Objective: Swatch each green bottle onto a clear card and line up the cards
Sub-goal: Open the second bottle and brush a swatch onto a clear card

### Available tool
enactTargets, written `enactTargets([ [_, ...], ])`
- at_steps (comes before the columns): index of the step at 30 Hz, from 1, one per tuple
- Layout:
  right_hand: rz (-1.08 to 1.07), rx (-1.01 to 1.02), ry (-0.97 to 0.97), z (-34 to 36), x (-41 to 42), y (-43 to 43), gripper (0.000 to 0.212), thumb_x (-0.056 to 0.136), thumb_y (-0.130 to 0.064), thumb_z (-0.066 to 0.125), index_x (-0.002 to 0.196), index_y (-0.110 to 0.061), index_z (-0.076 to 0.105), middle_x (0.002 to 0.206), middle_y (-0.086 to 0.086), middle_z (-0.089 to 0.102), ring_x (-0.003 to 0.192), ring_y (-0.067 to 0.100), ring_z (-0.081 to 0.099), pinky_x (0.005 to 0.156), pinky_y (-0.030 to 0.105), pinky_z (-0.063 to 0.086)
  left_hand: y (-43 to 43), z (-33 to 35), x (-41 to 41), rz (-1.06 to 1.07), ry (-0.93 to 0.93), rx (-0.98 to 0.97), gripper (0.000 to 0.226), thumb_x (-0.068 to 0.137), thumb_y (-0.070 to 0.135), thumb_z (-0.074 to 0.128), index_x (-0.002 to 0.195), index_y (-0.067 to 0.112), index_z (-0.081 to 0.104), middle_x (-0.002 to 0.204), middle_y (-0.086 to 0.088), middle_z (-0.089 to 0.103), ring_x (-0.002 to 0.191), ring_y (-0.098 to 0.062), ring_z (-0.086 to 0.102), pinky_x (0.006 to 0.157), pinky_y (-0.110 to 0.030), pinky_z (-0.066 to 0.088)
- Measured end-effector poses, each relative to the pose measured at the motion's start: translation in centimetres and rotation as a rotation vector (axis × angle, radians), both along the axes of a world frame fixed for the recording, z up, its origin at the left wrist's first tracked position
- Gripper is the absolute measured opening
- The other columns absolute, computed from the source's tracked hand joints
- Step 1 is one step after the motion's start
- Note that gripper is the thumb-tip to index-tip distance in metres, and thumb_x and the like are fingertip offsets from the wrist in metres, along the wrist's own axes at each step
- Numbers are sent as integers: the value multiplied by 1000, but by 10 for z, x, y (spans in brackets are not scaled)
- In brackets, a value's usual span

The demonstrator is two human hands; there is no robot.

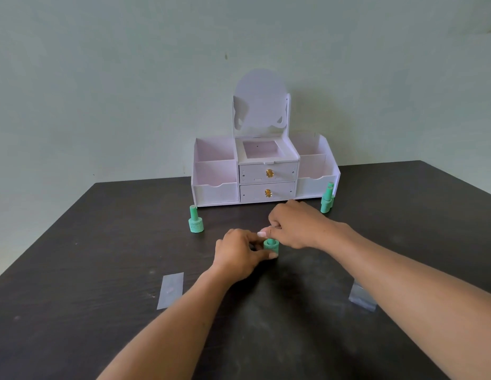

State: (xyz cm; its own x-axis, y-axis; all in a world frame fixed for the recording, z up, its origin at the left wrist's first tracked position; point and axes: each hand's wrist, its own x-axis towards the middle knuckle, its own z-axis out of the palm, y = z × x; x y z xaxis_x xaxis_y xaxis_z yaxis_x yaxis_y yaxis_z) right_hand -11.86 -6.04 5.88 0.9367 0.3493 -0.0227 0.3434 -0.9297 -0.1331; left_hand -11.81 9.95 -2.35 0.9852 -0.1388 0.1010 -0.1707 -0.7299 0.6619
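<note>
A green nail-polish bottle [271, 247] stands upright in the middle of the dark table. My left hand [239, 253] grips its body from the left. My right hand [296, 224] is closed over its cap from above, so the cap is hidden. Another green bottle [196, 220] stands alone to the left. Two or three more green bottles [327, 198] are grouped at the organiser's right corner. One clear card [171, 290] lies flat at the near left. A second clear card [361, 297] lies at the near right, partly under my right forearm.
A white desktop organiser [266, 171] with a mirror panel, two drawers and open side bins stands at the back of the table [74, 270], against a pale green wall. The table's far edges run close behind and beside it.
</note>
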Motion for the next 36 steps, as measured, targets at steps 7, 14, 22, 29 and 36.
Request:
enactTargets([
  [7,117,-99,93,9,0,-2,6,98,-30,60,99,-26,56,92,-8,56,88,20,57,70,35,45,2,0,1,-34,-10,4,36,70,52,82,103,39,77,81,17,65,85,-10,59,90,-45,50],
  [14,27,-105,25,5,-3,-2,34,93,-58,57,85,-26,56,88,-6,54,88,23,58,66,35,42,4,-2,2,-27,-10,1,26,70,50,84,89,34,77,72,17,60,79,-10,59,86,-42,51],
  [22,54,-34,61,5,-7,-3,32,91,-51,65,111,-26,63,100,-7,58,98,20,59,77,38,49,4,-3,2,-45,-34,7,32,71,52,83,98,35,78,77,18,63,85,-11,59,89,-45,50],
  [29,62,35,87,7,-8,-4,36,88,-51,67,115,-27,62,98,-13,54,96,15,57,78,35,48,4,-5,1,-43,-48,20,31,71,54,81,96,36,76,76,19,62,87,-12,59,89,-46,50],
  [36,104,102,123,7,-6,-4,28,90,-25,65,118,-25,62,90,-18,51,87,9,52,73,27,42,4,-7,2,-59,-61,25,36,72,58,78,104,41,75,83,21,64,93,-13,59,92,-48,49],
])
